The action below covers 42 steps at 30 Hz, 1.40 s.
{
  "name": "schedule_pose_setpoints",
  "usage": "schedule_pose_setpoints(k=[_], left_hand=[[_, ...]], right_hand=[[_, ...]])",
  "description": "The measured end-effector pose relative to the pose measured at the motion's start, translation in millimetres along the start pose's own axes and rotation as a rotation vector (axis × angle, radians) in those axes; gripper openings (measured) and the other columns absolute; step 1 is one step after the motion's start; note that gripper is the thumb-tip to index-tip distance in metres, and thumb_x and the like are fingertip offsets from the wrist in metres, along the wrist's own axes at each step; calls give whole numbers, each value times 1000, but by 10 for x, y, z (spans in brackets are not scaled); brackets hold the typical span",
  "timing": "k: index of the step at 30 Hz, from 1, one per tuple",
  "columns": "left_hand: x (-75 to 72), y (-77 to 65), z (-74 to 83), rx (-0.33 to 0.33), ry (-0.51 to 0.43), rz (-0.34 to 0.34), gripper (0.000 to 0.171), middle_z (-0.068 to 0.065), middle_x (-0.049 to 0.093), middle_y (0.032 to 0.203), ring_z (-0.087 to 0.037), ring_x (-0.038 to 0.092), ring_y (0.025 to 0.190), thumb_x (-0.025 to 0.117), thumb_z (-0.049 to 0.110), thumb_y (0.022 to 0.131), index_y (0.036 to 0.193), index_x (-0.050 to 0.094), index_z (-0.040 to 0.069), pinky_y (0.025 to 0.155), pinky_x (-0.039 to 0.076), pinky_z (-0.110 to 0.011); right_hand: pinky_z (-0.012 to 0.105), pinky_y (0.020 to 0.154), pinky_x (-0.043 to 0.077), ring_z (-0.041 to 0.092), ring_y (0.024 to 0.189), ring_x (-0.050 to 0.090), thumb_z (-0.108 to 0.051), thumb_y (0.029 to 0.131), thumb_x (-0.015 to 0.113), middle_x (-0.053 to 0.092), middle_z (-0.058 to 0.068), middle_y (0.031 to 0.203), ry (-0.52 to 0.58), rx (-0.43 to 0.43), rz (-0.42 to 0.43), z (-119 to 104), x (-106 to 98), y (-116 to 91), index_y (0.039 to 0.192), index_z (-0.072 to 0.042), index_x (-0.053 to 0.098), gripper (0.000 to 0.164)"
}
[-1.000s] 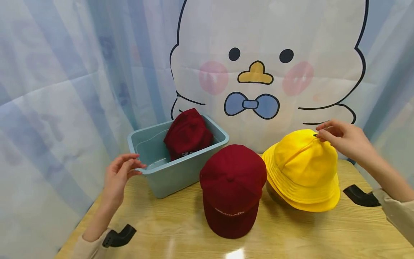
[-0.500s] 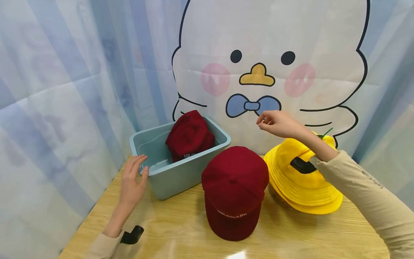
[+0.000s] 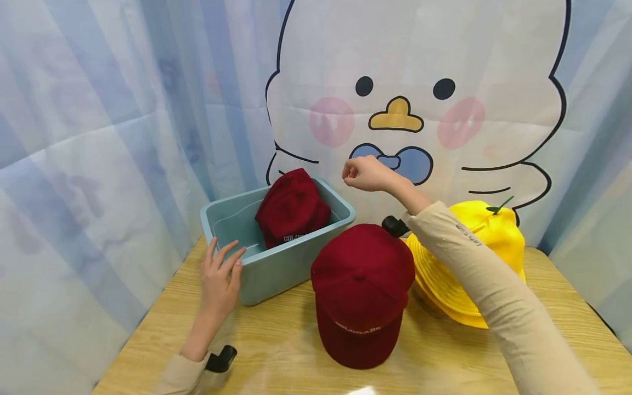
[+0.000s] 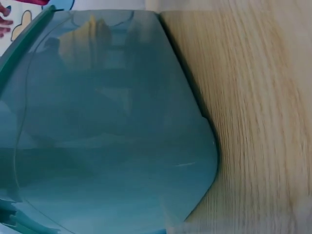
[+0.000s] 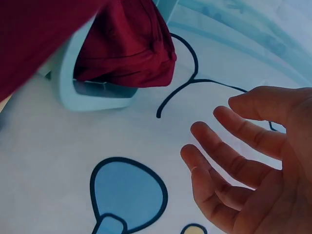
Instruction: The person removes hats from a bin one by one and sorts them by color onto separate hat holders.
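Observation:
A light blue plastic bin (image 3: 276, 277) stands at the left, and its side wall (image 4: 117, 122) fills much of the left wrist view. My left hand (image 3: 219, 282) is at the bin's near left corner, fingers spread against the rim. Inside the bin sits a crumpled dark red cap (image 3: 293, 206) with white lettering. My right hand (image 3: 369, 173) hovers past the bin's right end, its fingers loosely bent; in the right wrist view this hand (image 5: 273, 195) holds nothing. A second dark red baseball cap (image 3: 360, 269) rests between bin and yellow hat, brim toward me.
A yellow bucket hat (image 3: 501, 225) with a green stem stands at the right, partly hidden behind my right sleeve (image 3: 486, 285). Everything stands on a wooden table (image 3: 281, 340). A curtain (image 3: 316, 66) with a cartoon chick closes off the back and sides.
My right hand has let go of the yellow hat's top and swung left toward the bin. My left hand has moved slightly right along the bin's corner, its fingers spreading.

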<state>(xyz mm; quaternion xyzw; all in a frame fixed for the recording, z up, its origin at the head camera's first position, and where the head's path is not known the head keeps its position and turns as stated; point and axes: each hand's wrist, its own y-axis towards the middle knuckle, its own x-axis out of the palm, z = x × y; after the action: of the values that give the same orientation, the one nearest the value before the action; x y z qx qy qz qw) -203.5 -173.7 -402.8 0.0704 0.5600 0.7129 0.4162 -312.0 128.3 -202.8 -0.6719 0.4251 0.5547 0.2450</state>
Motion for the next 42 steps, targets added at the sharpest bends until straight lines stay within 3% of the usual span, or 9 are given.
schedule_pose_setpoints(k=[5,8,11,18,24,29,35,42], left_hand=[[25,-29,9,-17,-26,38,29,-20,60,107,-42,30,128,44,15,92,97,68,0,97,8,-70],[27,-37,6,-34,-27,50,26,-18,61,107,-40,30,129,46,13,90,97,68,2,95,0,-72],[30,-32,6,-46,-22,43,24,-15,61,108,-37,31,130,48,11,89,98,69,5,96,-2,-71],[43,-29,-2,-46,-19,41,25,-14,61,103,-36,31,129,46,16,91,98,69,7,97,-2,-70],[20,-38,-1,-39,-15,48,29,-13,61,99,-37,32,128,43,20,93,98,68,6,98,-1,-70],[24,-32,0,-34,-4,31,32,-14,60,99,-39,33,127,42,23,94,100,68,6,97,1,-70],[38,-42,3,-28,-17,60,33,-15,60,96,-36,33,128,43,24,94,97,68,3,96,6,-71],[32,-48,6,-40,-23,58,32,-15,59,94,-36,32,128,44,24,93,96,68,3,97,6,-69]], right_hand=[[37,78,46,27,91,58,-13,84,50,63,17,99,-70,-17,-40,-118,114,350,97,-1,59,20],[38,85,44,27,100,55,-14,83,52,61,14,105,-170,-67,-62,-204,180,541,100,-2,59,22],[40,83,45,26,104,50,-16,84,55,60,9,109,-309,-137,-57,-259,266,690,104,-6,59,23],[39,78,44,22,100,46,-20,84,59,62,3,106,-652,-343,-54,-305,478,859,105,-13,62,23],[43,94,40,24,119,41,-24,88,54,57,2,122,-876,-504,-87,-278,610,904,120,-18,54,33],[45,104,30,23,133,28,-31,92,46,40,1,140,-1029,-461,-176,-178,680,896,138,-29,33,47],[44,108,24,23,137,19,-39,95,35,28,2,146,-1150,-384,-277,-96,737,880,142,-38,9,54],[45,109,21,23,139,14,-38,95,34,31,-1,145,-1141,-346,-328,-91,732,876,141,-42,13,50]])
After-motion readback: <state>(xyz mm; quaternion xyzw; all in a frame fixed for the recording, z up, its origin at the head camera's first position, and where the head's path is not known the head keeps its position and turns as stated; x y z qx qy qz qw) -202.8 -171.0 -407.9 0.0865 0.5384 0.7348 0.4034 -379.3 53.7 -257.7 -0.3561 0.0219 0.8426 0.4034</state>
